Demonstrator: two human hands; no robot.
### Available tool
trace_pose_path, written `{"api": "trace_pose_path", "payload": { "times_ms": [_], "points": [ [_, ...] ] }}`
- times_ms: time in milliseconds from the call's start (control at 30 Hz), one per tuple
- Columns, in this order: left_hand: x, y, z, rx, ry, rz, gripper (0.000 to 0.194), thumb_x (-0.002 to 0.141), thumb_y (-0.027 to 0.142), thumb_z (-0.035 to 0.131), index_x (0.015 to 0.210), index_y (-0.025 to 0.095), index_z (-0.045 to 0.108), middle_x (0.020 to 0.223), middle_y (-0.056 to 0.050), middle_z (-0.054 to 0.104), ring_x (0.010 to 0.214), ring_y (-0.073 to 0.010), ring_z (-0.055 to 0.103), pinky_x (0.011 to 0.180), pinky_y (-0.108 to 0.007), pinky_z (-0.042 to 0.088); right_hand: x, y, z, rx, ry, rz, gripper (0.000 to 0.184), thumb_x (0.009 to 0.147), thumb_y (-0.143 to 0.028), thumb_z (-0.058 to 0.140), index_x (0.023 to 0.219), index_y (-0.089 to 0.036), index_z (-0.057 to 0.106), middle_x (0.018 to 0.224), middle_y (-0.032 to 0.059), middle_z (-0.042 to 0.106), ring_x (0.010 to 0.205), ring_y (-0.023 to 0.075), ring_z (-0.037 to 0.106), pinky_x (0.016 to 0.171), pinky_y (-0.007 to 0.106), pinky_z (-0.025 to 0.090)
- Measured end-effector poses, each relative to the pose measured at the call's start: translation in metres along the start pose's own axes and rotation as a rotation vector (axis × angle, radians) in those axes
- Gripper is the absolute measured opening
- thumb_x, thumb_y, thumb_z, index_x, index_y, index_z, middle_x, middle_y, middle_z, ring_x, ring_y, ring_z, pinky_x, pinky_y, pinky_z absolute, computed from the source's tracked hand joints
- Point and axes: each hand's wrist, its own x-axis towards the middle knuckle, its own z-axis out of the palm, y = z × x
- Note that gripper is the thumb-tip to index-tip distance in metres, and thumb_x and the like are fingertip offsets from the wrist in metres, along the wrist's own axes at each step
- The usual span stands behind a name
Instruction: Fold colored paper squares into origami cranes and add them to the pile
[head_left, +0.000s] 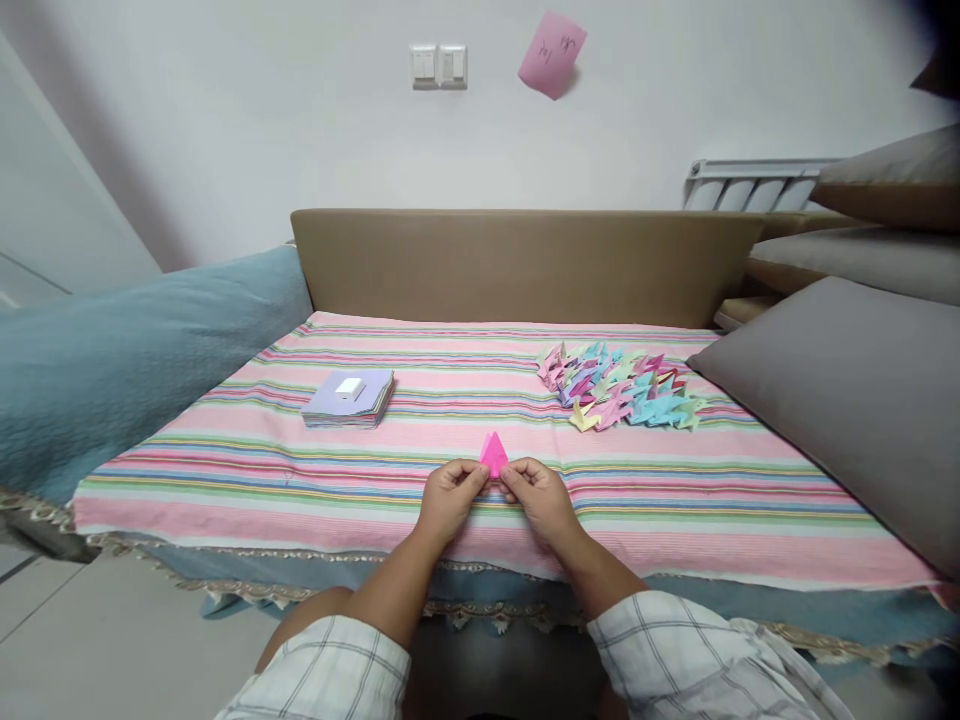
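Between my hands is a small piece of folded bright pink paper [493,452], its pointed end facing away from me. My left hand [454,492] pinches its lower left corner between thumb and fingers. On the other side, my right hand [537,494] pinches the lower right corner in the same way. Both hands are close together over the striped cloth [450,540], near the front of the seat. The fingertips under the paper are partly hidden.
A stack of coloured paper squares [349,402] lies to the left, with a small white box [350,389] on top. To the right is a heap of folded paper cranes [619,385] in several colours. Grey cushions [847,390] fill the right end; a brown backrest [517,265] stands behind.
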Motion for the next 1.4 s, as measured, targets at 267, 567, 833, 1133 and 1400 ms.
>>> {"api": "trace_pose_path", "payload": {
  "times_ms": [267, 567, 833, 1133, 1400],
  "points": [
    [-0.002, -0.009, 0.005, 0.033, 0.049, 0.050, 0.024, 0.064, 0.038, 0.071, 0.068, 0.015, 0.065, 0.058, 0.000, 0.063, 0.055, -0.0121, 0.057, 0.058, -0.023, 0.046, 0.001, 0.009, 0.006, 0.173, 0.066, 0.044, 0.030, 0.063, -0.041, 0.074, 0.072, -0.018, 0.056, 0.052, -0.0050, 0.056, 0.047, 0.0086, 0.051, 0.046, 0.020, 0.039],
    [-0.003, -0.011, 0.008, -0.136, 0.030, 0.053, 0.050, 0.066, 0.035, 0.072, 0.103, 0.020, 0.043, 0.060, 0.005, 0.061, 0.054, -0.0107, 0.059, 0.061, -0.024, 0.048, 0.001, 0.011, 0.009, 0.235, 0.086, 0.024, 0.034, 0.064, -0.036, 0.074, 0.076, -0.021, 0.047, 0.052, -0.0086, 0.052, 0.046, 0.0074, 0.048, 0.045, 0.019, 0.036],
    [-0.007, -0.005, 0.009, -0.154, -0.031, 0.074, 0.050, 0.067, 0.038, 0.071, 0.104, 0.019, 0.044, 0.065, 0.004, 0.063, 0.060, -0.0114, 0.060, 0.067, -0.026, 0.048, -0.002, 0.001, 0.007, 0.311, -0.044, 0.064, 0.041, 0.066, -0.036, 0.073, 0.099, -0.021, 0.054, 0.062, -0.0057, 0.056, 0.053, 0.0079, 0.048, 0.051, 0.020, 0.037],
    [-0.006, -0.002, 0.006, -0.084, -0.076, 0.001, 0.052, 0.063, 0.036, 0.074, 0.107, 0.015, 0.054, 0.060, 0.004, 0.059, 0.055, -0.0096, 0.053, 0.059, -0.022, 0.041, 0.002, 0.006, -0.001, 0.079, -0.092, 0.047, 0.031, 0.066, -0.046, 0.070, 0.068, -0.017, 0.059, 0.048, -0.0069, 0.045, 0.045, 0.0068, 0.036, 0.047, 0.022, 0.027],
    [-0.004, 0.001, 0.005, -0.329, -0.019, -0.212, 0.033, 0.050, 0.036, 0.082, 0.056, 0.013, 0.059, 0.051, 0.004, 0.056, 0.049, -0.0062, 0.047, 0.054, -0.020, 0.039, -0.004, -0.004, 0.000, -0.176, -0.205, -0.023, 0.027, 0.068, -0.044, 0.067, 0.070, -0.018, 0.063, 0.065, -0.0023, 0.059, 0.060, 0.0115, 0.051, 0.060, 0.024, 0.038]
  ]
}}
